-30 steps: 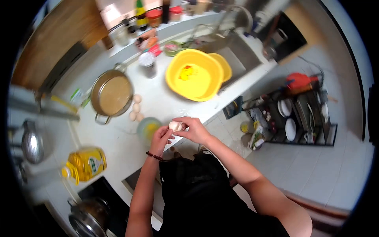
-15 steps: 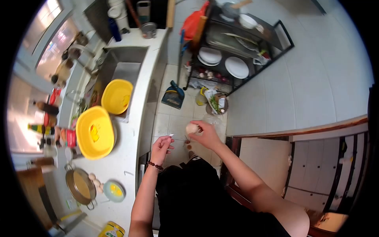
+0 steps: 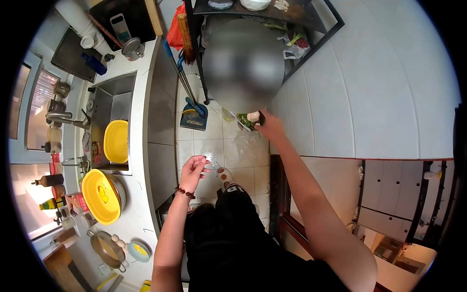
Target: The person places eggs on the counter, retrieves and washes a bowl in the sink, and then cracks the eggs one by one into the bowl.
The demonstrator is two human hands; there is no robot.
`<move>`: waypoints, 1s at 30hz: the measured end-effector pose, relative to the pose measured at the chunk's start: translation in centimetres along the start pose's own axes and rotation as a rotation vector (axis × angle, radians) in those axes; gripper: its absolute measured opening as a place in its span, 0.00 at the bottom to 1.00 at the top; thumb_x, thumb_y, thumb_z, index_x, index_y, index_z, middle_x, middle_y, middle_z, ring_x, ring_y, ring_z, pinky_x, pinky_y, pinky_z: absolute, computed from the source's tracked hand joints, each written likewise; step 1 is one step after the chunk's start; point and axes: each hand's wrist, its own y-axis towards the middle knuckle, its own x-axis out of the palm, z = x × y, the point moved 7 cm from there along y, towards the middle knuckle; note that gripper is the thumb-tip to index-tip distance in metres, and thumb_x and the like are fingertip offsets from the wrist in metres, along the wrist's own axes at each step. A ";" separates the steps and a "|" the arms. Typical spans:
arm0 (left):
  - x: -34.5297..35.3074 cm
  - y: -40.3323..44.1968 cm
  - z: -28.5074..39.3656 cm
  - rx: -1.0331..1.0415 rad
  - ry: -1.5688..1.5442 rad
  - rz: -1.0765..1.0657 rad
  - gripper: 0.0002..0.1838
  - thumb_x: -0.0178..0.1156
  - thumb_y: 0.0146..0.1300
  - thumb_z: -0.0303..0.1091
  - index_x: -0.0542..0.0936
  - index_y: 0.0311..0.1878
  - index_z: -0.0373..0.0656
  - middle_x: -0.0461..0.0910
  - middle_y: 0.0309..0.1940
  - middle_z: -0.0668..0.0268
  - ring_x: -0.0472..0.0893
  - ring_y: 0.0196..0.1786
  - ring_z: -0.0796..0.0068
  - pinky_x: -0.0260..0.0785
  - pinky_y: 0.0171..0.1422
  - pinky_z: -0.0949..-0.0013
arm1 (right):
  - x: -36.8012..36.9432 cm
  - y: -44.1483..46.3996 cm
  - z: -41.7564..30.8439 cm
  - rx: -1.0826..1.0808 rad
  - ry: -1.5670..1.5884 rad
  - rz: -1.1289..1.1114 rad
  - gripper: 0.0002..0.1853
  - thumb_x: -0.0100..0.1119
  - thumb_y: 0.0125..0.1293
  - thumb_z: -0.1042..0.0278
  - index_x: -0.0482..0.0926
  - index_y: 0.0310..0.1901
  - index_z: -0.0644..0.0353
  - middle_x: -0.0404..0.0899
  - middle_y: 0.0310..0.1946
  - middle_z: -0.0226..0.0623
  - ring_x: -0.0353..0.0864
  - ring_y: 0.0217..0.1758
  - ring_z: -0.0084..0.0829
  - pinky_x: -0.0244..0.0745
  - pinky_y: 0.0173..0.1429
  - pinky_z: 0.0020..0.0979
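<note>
My right hand (image 3: 270,127) is stretched forward over a bin of leafy green scraps (image 3: 246,121) on the floor. At its fingertips is a pale round bulb (image 3: 253,117) that looks like garlic; the fingers partly hide it. Nearer my body, my left hand (image 3: 193,170) is closed in a pinch on a small whitish shred (image 3: 209,158), too small to name surely. A beaded bracelet circles that wrist. Beneath the hands lies the tiled floor (image 3: 238,155).
On the left, the white counter (image 3: 138,190) holds a yellow basin (image 3: 99,197), a pan (image 3: 106,250), eggs and a bowl (image 3: 138,251). Another yellow basin (image 3: 116,141) sits in the sink. A dustpan (image 3: 194,117) and a black rack (image 3: 311,29), partly blurred out, stand ahead.
My right hand has moved forward with the garlic bulb, from above the floor near my body to over the scrap bin. The left hand keeps its pinch. The view has shifted.
</note>
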 end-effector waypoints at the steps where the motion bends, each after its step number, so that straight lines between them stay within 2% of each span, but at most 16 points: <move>1: 0.0 0.1 0.1 -0.003 0.000 0.002 0.15 0.60 0.80 0.42 0.80 0.60 0.42 0.87 0.51 0.64 0.86 0.42 0.77 0.77 0.43 0.72 | 1.4 0.4 2.0 0.000 0.001 -0.003 0.36 0.78 0.57 0.62 0.78 0.67 0.61 0.86 0.53 0.52 0.86 0.55 0.52 0.82 0.59 0.45; 3: -0.6 0.2 0.0 -0.025 -0.002 0.045 0.16 0.60 0.80 0.42 0.80 0.60 0.43 0.87 0.51 0.64 0.86 0.42 0.77 0.77 0.43 0.72 | 4.7 0.3 6.8 0.044 -0.023 -0.003 0.38 0.77 0.58 0.59 0.76 0.69 0.60 0.87 0.50 0.54 0.86 0.55 0.55 0.81 0.60 0.47; 7: -2.1 0.0 -0.4 -0.039 -0.023 0.097 0.16 0.60 0.80 0.42 0.80 0.60 0.43 0.87 0.51 0.64 0.86 0.42 0.77 0.77 0.44 0.72 | 8.6 -2.0 11.7 -0.042 -0.108 0.003 0.37 0.75 0.60 0.59 0.75 0.70 0.61 0.87 0.49 0.56 0.86 0.55 0.57 0.81 0.61 0.50; 8: -2.5 0.0 -0.5 -0.042 -0.027 0.108 0.16 0.60 0.80 0.43 0.80 0.60 0.43 0.87 0.51 0.64 0.86 0.42 0.77 0.77 0.44 0.72 | 9.4 -2.5 13.0 -0.036 -0.090 -0.034 0.33 0.73 0.62 0.59 0.77 0.67 0.63 0.86 0.50 0.56 0.84 0.56 0.58 0.80 0.61 0.50; 9: -2.9 0.0 -0.6 -0.044 -0.031 0.118 0.16 0.60 0.79 0.43 0.80 0.60 0.42 0.87 0.51 0.64 0.86 0.42 0.77 0.77 0.44 0.72 | 9.9 -2.9 13.6 -0.030 -0.073 -0.071 0.30 0.71 0.63 0.59 0.78 0.64 0.64 0.85 0.51 0.56 0.83 0.56 0.58 0.79 0.61 0.51; 13: -4.5 -0.9 -1.0 -0.033 -0.081 0.171 0.16 0.61 0.79 0.43 0.81 0.59 0.42 0.87 0.50 0.65 0.86 0.42 0.77 0.77 0.43 0.72 | 10.6 -4.3 11.9 0.058 -0.122 -0.216 0.28 0.72 0.65 0.57 0.80 0.63 0.63 0.87 0.50 0.53 0.86 0.54 0.55 0.80 0.59 0.50; 14: -5.1 -1.2 -1.5 -0.031 -0.100 0.184 0.15 0.61 0.79 0.42 0.81 0.59 0.43 0.88 0.49 0.66 0.85 0.41 0.78 0.76 0.42 0.74 | 11.1 -4.5 10.7 0.085 -0.046 -0.219 0.29 0.72 0.64 0.59 0.79 0.64 0.63 0.87 0.50 0.53 0.87 0.54 0.52 0.81 0.59 0.49; 16: -7.2 -2.2 -2.7 -0.014 -0.141 0.255 0.14 0.62 0.78 0.41 0.81 0.59 0.44 0.89 0.48 0.67 0.85 0.40 0.80 0.75 0.41 0.75 | 12.4 -3.9 5.9 0.058 0.027 -0.253 0.30 0.73 0.64 0.60 0.79 0.65 0.63 0.88 0.51 0.53 0.88 0.54 0.50 0.82 0.58 0.48; 18: -9.2 -3.5 -4.1 0.000 -0.172 0.292 0.14 0.62 0.78 0.40 0.81 0.58 0.43 0.89 0.47 0.67 0.85 0.40 0.79 0.75 0.40 0.75 | 14.1 -3.4 -0.8 -0.024 0.169 -0.339 0.24 0.70 0.69 0.61 0.81 0.63 0.62 0.90 0.49 0.43 0.91 0.45 0.38 0.84 0.51 0.39; 22: -14.5 -8.8 -6.3 0.033 -0.275 0.480 0.15 0.63 0.78 0.40 0.81 0.58 0.41 0.88 0.47 0.67 0.86 0.40 0.78 0.76 0.40 0.74 | 18.3 -4.2 -17.3 -0.287 0.333 -0.488 0.20 0.71 0.68 0.65 0.82 0.58 0.64 0.90 0.44 0.45 0.91 0.40 0.34 0.85 0.47 0.34; 24: -17.5 -12.4 -7.7 0.061 -0.330 0.599 0.15 0.63 0.78 0.41 0.81 0.58 0.41 0.88 0.48 0.66 0.86 0.40 0.77 0.76 0.41 0.73 | 20.4 -6.7 -26.2 -0.475 0.420 -0.595 0.18 0.70 0.69 0.68 0.83 0.57 0.65 0.90 0.42 0.42 0.90 0.38 0.29 0.84 0.45 0.30; 30: -26.3 -26.5 -14.7 0.134 -0.567 0.939 0.15 0.62 0.78 0.41 0.81 0.59 0.42 0.88 0.49 0.66 0.86 0.41 0.78 0.77 0.41 0.73 | 28.0 -20.2 -46.1 -0.799 0.405 -0.958 0.16 0.69 0.70 0.68 0.84 0.56 0.65 0.90 0.42 0.43 0.90 0.40 0.29 0.84 0.46 0.30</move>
